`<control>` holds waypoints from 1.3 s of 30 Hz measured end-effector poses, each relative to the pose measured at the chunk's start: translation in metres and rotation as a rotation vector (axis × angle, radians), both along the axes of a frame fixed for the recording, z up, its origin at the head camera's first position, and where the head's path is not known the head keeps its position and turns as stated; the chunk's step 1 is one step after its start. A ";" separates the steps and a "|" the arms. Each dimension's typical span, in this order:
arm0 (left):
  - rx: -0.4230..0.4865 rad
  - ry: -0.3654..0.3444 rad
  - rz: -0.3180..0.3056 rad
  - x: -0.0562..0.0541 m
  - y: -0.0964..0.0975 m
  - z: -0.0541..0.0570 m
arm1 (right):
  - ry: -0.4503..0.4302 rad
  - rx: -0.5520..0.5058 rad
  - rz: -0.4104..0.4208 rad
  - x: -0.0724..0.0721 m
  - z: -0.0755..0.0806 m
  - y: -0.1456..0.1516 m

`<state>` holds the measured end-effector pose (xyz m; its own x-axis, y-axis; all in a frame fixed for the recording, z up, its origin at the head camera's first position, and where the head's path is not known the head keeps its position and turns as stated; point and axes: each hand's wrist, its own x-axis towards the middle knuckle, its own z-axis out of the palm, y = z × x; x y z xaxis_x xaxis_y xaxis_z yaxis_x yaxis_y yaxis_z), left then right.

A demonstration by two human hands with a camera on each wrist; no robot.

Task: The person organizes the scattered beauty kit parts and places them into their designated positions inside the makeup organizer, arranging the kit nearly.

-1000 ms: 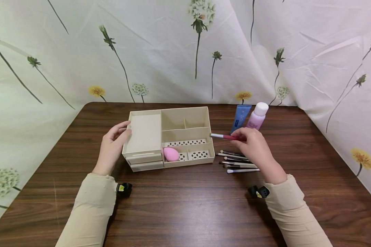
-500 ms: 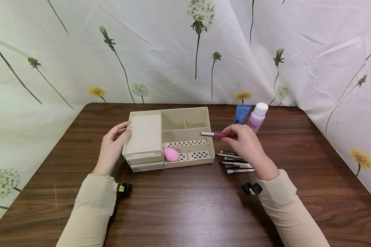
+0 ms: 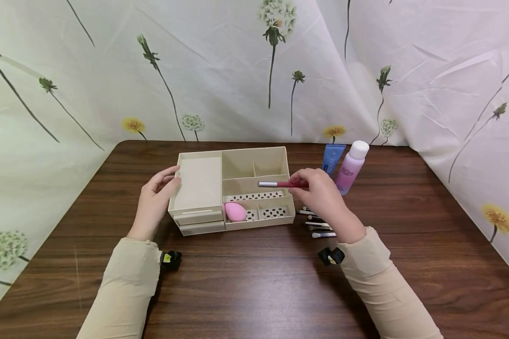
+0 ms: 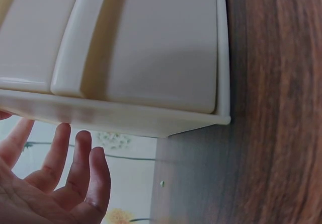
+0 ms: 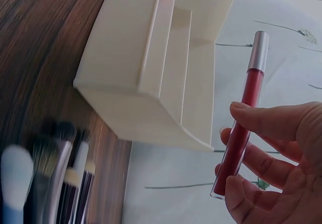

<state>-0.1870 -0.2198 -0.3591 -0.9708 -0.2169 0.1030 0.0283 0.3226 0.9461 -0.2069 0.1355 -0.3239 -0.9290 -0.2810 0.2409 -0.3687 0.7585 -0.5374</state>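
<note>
Red lip gloss tube [image 5: 253, 88], silver cap [image 5: 258, 51] toward nine o'clock, was pinched in my right hand [image 3: 319, 190] over the three-o'clock side of the cream organizer [image 3: 196, 183]. My left hand [image 3: 151, 202], fingers fairly straight, touched it at nine. From the gloss: makeup sponge [image 3: 235, 212] sat at eight, makeup brushes [image 3: 318, 224] four, blue squeeze tube [image 3: 332, 157] two, pink bottle [image 3: 351, 168] near three.

Your head view's bright, soft glare on the table [image 3: 258, 292], greenish cast on the left of the cloth [image 3: 220, 70]. Your left wrist view's dimmer, box [image 4: 161, 48] softly shadowed. Your right wrist view blurs the brushes [image 5: 57, 171].
</note>
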 end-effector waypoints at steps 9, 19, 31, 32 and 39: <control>0.006 0.000 0.003 0.000 0.000 0.001 | 0.011 0.064 0.027 -0.003 0.001 -0.017; 0.011 0.013 0.005 0.001 0.000 0.001 | 0.025 0.077 0.060 -0.008 0.000 -0.034; 0.016 0.011 0.004 0.000 0.000 0.000 | 0.045 0.114 0.109 -0.017 -0.004 -0.048; 0.016 0.011 0.003 0.000 0.000 0.000 | 0.045 0.121 0.110 -0.018 -0.004 -0.049; 0.015 0.009 0.005 0.000 0.000 0.000 | -0.003 0.162 0.107 -0.024 -0.006 -0.057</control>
<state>-0.1867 -0.2198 -0.3588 -0.9686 -0.2238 0.1083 0.0350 0.3082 0.9507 -0.2306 0.0787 -0.3300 -0.8924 -0.4131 0.1816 -0.4505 0.7918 -0.4123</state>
